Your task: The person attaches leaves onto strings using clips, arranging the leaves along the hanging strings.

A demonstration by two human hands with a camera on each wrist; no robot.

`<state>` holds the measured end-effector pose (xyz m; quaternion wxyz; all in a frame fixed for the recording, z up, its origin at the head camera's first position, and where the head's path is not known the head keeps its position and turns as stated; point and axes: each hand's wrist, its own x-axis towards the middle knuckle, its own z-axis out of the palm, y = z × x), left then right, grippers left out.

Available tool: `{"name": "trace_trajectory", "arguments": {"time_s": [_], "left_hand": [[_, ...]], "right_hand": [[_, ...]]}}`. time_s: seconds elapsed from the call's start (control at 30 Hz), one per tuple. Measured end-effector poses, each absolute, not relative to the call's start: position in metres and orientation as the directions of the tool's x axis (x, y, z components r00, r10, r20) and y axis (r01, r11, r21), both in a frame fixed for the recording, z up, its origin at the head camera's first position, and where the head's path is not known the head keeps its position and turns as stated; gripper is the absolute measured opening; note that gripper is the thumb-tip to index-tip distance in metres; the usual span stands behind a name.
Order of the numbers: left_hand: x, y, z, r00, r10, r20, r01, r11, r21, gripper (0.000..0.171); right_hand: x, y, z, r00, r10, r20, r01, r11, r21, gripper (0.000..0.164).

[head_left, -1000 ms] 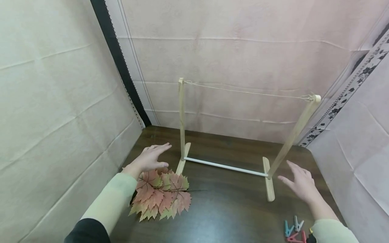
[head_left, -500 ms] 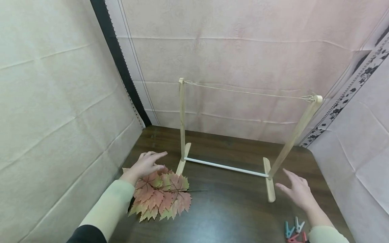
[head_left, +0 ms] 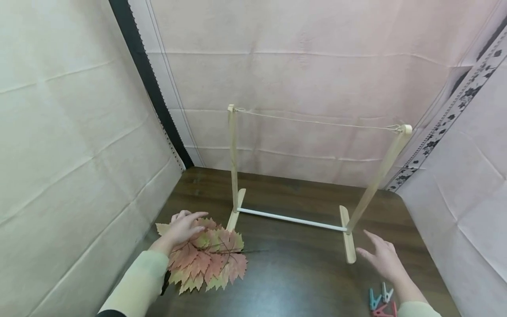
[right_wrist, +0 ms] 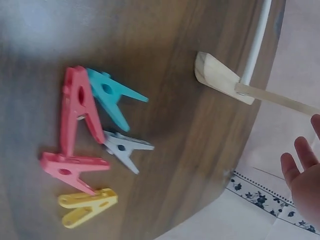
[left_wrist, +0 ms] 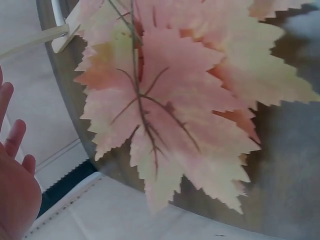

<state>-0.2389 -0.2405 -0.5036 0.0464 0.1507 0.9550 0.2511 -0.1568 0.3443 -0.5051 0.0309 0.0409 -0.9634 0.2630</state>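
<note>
My left hand (head_left: 180,231) is held over a bunch of artificial maple leaves (head_left: 211,259), pinkish-red with yellow-green edges, at the left of the table. Its fingers are relaxed with nothing between them. In the left wrist view the leaves (left_wrist: 180,105) spread in front of the camera, with the hand (left_wrist: 17,185) at the left edge. My right hand (head_left: 383,259), fingers loosely extended and holding nothing, is nearest the right foot of the wooden stand (head_left: 349,242). Several plastic clothespins lie below it, including a teal one (right_wrist: 110,95), a grey one (right_wrist: 125,147) and a yellow one (right_wrist: 87,206).
Between the stand's two upright posts runs a thin string (head_left: 313,121), tied at their tops. A white rod (head_left: 291,218) joins their feet low down. Pale cloth walls (head_left: 301,79) close off the back and sides of the dark wooden table (head_left: 293,273).
Both hands have drawn back toward the person, the left one now further over the leaves. The view has shifted slightly. The stand, leaves and clothespins lie as before.
</note>
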Motion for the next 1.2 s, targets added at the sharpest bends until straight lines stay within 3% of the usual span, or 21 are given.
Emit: {"name": "trace_trajectory", "arguments": {"time_s": [0.37,0.8,1.2], "left_hand": [[-0.231,-0.251,-0.525,-0.961,0.276,0.032,0.247,0.794,0.555,0.034],[-0.220,-0.253,-0.545,-0.966,0.259,0.007,0.216,0.791,0.572,0.029],[-0.214,-0.255,-0.564,-0.971,0.231,-0.055,0.125,0.694,0.709,0.022]], "right_hand": [[-0.146,0.340,-0.526,-1.000,-0.024,-0.004,-0.018,0.848,-0.529,0.076],[-0.140,0.345,-0.539,-1.000,-0.002,-0.004,0.000,0.869,-0.495,0.073],[-0.133,0.344,-0.547,-1.000,0.013,0.007,0.008,0.872,-0.490,0.068]]}}
